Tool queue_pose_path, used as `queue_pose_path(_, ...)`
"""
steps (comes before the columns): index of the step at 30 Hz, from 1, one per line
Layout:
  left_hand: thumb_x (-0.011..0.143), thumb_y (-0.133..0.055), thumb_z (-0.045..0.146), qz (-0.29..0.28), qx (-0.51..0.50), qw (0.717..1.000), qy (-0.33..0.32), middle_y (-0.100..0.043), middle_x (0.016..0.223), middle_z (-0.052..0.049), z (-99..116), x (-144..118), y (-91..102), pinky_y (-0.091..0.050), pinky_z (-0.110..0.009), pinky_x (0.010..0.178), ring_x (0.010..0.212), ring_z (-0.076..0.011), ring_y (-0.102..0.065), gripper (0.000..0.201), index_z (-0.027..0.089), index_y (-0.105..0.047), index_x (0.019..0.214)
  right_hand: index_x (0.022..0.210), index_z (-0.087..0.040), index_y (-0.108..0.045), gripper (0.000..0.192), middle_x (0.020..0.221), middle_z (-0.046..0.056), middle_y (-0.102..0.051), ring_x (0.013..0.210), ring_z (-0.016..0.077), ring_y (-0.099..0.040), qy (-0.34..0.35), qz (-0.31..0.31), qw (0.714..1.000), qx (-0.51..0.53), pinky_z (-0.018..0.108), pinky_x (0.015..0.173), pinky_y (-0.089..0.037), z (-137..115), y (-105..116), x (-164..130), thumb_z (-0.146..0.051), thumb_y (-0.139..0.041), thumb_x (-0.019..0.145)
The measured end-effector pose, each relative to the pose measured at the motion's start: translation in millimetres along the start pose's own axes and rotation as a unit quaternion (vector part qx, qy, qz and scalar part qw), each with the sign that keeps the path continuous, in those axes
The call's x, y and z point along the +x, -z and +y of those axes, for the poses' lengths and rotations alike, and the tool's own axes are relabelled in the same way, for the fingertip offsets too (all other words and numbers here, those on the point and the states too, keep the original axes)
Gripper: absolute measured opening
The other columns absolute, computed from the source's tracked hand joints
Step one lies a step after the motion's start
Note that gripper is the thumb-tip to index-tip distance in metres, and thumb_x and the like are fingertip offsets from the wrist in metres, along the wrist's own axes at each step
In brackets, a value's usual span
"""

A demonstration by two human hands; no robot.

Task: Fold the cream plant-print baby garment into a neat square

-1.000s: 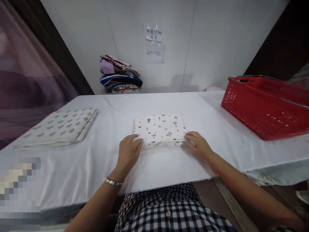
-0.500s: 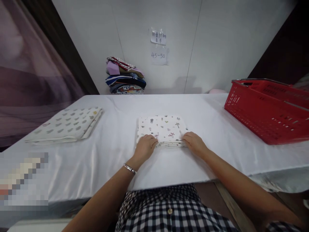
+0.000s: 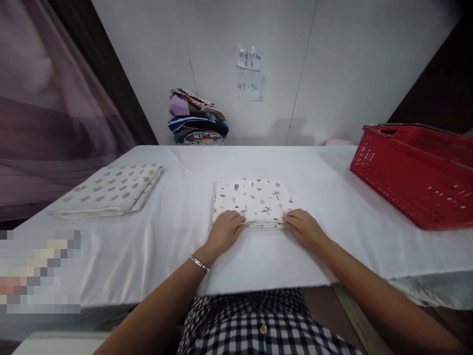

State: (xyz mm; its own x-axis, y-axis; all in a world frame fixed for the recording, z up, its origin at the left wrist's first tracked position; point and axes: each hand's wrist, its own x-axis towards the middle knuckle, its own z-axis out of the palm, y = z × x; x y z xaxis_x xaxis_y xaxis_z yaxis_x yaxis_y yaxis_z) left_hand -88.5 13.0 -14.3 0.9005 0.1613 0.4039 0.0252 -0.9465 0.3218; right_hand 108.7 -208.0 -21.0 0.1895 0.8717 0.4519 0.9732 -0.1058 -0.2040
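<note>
A folded white cloth with small printed motifs [image 3: 254, 199] lies in the middle of the white table [image 3: 325, 172]. My left hand [image 3: 223, 231] rests on its near left corner, fingers curled over the edge. At the near right corner my right hand [image 3: 303, 228] grips the stacked layers with its fingertips. A metal bracelet sits on my left wrist.
A second folded cloth with grey spots [image 3: 109, 190] lies at the left of the table. A red plastic basket [image 3: 414, 172] stands at the right. A stack of folded coloured fabrics [image 3: 197, 118] sits against the back wall under two paper notes [image 3: 249, 74].
My left hand slid from beside the cloth's left edge onto its near left corner. The right hand stayed at the near right corner. The view shifted slightly.
</note>
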Motion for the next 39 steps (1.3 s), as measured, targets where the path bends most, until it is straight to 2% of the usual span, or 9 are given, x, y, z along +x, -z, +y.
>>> queue_pose_path(7, 0.092, -0.043, 0.024, 0.013, 0.031, 0.999, -0.008, -0.061, 0.089, -0.004, -3, -3, -6.0, -0.043, -0.035, 0.076, 0.086, -0.0179, -0.051, 0.02, 0.02, -0.062, 0.095, 0.099, -0.02, -0.062, 0.02, 0.096, 0.007, -0.063, 0.088, 0.0195, -0.054, 0.017, 0.044, 0.999, -0.02, 0.035, 0.074, -0.044, 5, -8, -5, -0.019, -0.044, 0.09)
queue_pose_path(13, 0.089, -0.049, 0.029, -0.015, 0.026, 0.999, -0.033, -0.059, 0.099, -0.006, -5, -9, -1.0, -0.043, -0.038, 0.082, 0.094, -0.02, -0.051, 0.021, 0.02, -0.059, 0.105, 0.102, -0.02, -0.06, 0.018, 0.099, 0.007, -0.061, 0.093, 0.0201, -0.055, 0.02, 0.014, 1.0, -0.009, 0.038, 0.081, -0.045, 2, -5, -7, -0.021, -0.046, 0.09)
queue_pose_path(16, 0.086, -0.053, 0.024, -0.023, 0.043, 0.998, -0.046, -0.058, 0.106, -0.007, -5, -14, 1.7, -0.042, -0.039, 0.085, 0.099, -0.0216, -0.05, 0.028, 0.02, -0.054, 0.114, 0.112, -0.02, -0.055, 0.025, 0.109, 0.009, -0.058, 0.101, 0.0221, -0.053, 0.03, -0.002, 1.0, -0.008, 0.042, 0.085, -0.046, 2, -4, -11, -0.02, -0.048, 0.088)
queue_pose_path(20, 0.085, -0.041, 0.007, -0.018, 0.073, 0.995, -0.061, -0.058, 0.108, -0.005, -4, -20, 6.0, -0.042, -0.036, 0.085, 0.099, -0.0191, -0.05, 0.038, 0.022, -0.049, 0.119, 0.121, -0.022, -0.05, 0.038, 0.118, 0.01, -0.055, 0.109, 0.0221, -0.051, 0.057, -0.004, 0.998, -0.024, 0.043, 0.091, -0.047, 10, -6, -17, -0.012, -0.045, 0.084)
queue_pose_path(24, 0.083, -0.034, 0.0, -0.015, 0.108, 0.992, -0.068, -0.057, 0.114, -0.005, -7, -24, 8.8, -0.042, -0.036, 0.086, 0.103, -0.019, -0.05, 0.049, 0.023, -0.043, 0.126, 0.124, -0.022, -0.049, 0.048, 0.119, 0.008, -0.056, 0.109, 0.0204, -0.052, 0.087, -0.004, 0.995, -0.042, 0.04, 0.091, -0.048, 16, -9, -17, -0.005, -0.04, 0.08)
queue_pose_path(29, 0.082, -0.034, -0.001, -0.022, 0.135, 0.989, -0.06, -0.057, 0.115, -0.006, -12, -22, 7.6, -0.042, -0.037, 0.085, 0.101, -0.0196, -0.051, 0.051, 0.021, -0.041, 0.127, 0.123, -0.02, -0.051, 0.052, 0.113, 0.009, -0.059, 0.105, 0.0205, -0.055, 0.109, 0.021, 0.992, -0.06, 0.04, 0.087, -0.051, 22, -9, -13, -0.001, -0.035, 0.077)
queue_pose_path(35, 0.089, -0.035, 0.011, -0.062, 0.093, 0.991, -0.077, -0.057, 0.12, -0.006, 19, -27, 2.8, -0.042, -0.038, 0.088, 0.105, -0.0206, -0.052, 0.043, 0.024, -0.039, 0.13, 0.119, -0.025, -0.054, 0.047, 0.114, 0.009, -0.059, 0.105, 0.0238, -0.056, 0.061, 0.002, 0.996, -0.068, 0.045, 0.088, -0.05, 56, -5, -27, -0.008, -0.039, 0.078)
queue_pose_path(39, 0.089, -0.042, 0.02, -0.062, 0.027, 0.995, -0.067, -0.055, 0.125, -0.006, 33, -29, 12.2, -0.041, -0.038, 0.093, 0.112, -0.0202, -0.05, 0.039, 0.023, -0.042, 0.128, 0.118, -0.026, -0.055, 0.044, 0.117, 0.009, -0.058, 0.106, 0.0246, -0.056, 0.04, -0.015, 0.998, -0.044, 0.044, 0.088, -0.05, 67, -9, -41, -0.013, -0.042, 0.078)
